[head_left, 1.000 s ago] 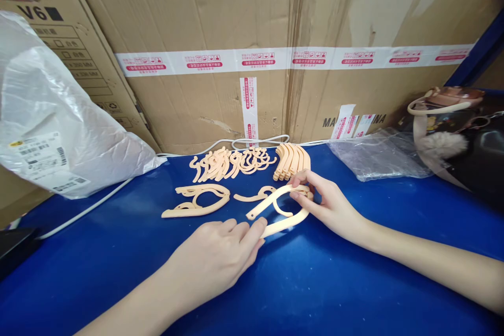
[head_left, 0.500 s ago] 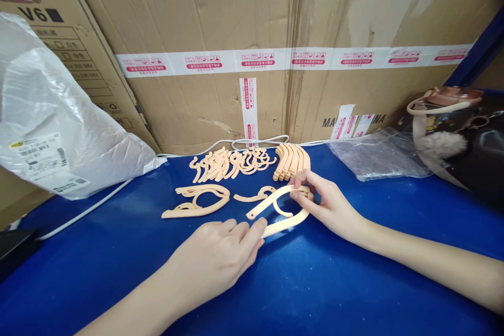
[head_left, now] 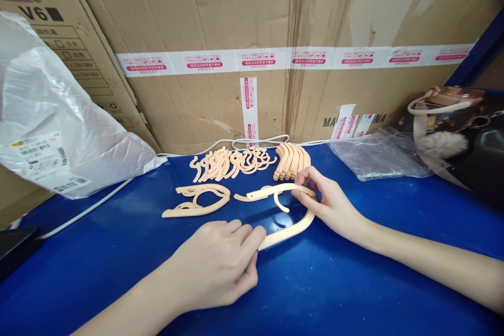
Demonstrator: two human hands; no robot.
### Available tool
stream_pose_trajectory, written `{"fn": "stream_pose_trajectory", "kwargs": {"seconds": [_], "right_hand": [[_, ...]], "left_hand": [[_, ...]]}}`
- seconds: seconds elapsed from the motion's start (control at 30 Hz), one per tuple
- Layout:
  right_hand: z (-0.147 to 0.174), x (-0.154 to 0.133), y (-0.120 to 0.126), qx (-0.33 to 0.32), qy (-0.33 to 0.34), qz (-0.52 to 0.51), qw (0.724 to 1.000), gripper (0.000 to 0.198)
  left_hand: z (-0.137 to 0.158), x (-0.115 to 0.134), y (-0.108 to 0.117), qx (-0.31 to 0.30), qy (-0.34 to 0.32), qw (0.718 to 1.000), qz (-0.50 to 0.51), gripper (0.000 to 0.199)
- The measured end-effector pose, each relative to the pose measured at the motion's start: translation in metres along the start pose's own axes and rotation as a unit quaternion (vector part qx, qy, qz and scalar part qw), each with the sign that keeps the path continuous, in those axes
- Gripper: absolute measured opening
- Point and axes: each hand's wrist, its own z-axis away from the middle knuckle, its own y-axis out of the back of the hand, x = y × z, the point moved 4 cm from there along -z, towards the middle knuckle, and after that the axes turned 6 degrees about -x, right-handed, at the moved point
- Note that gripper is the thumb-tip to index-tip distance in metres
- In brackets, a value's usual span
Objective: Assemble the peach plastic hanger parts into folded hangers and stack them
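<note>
Head view shows a peach folding hanger [head_left: 286, 232] between my hands, over the blue table [head_left: 323, 283]. My left hand [head_left: 222, 260] is closed round one arm's end; my right hand [head_left: 328, 202] pinches the bend between thumb and fingers. A firm pinch and gentle, untwisted swing seem best. One loose hook [head_left: 241, 198] lies just behind, perhaps in the way; piled hooks [head_left: 220, 165] and stacked arms [head_left: 292, 160] sit beyond, another hanger [head_left: 197, 213] leftward.

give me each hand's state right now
Left hand: closed, gripping one end of the cream folding hanger.
Right hand: closed, pinching the cream folding hanger's curved part.
</note>
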Motion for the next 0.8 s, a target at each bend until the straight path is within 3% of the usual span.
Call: {"fn": "stream_pose_trajectory", "kwargs": {"seconds": [0.2,0.33,0.57,0.8], "right_hand": [[0.000,0.002,0.000,-0.007,-0.029,0.033,0.999,0.016],[0.000,0.004,-0.001,-0.008,-0.037,0.045,0.998,0.012],[0.001,0.006,0.001,0.016,-0.034,0.032,0.999,0.009],[0.000,0.009,0.002,0.016,-0.053,0.022,0.998,0.007]], "left_hand": [[-0.002,0.001,0.006,-0.020,-0.026,0.997,0.067,0.009],[-0.004,-0.003,0.005,-0.024,-0.031,0.996,0.082,0.019],[0.001,-0.016,-0.011,-0.050,0.044,0.993,0.095,0.043],[-0.001,-0.013,-0.006,-0.035,0.057,0.978,0.198,0.027]]}}
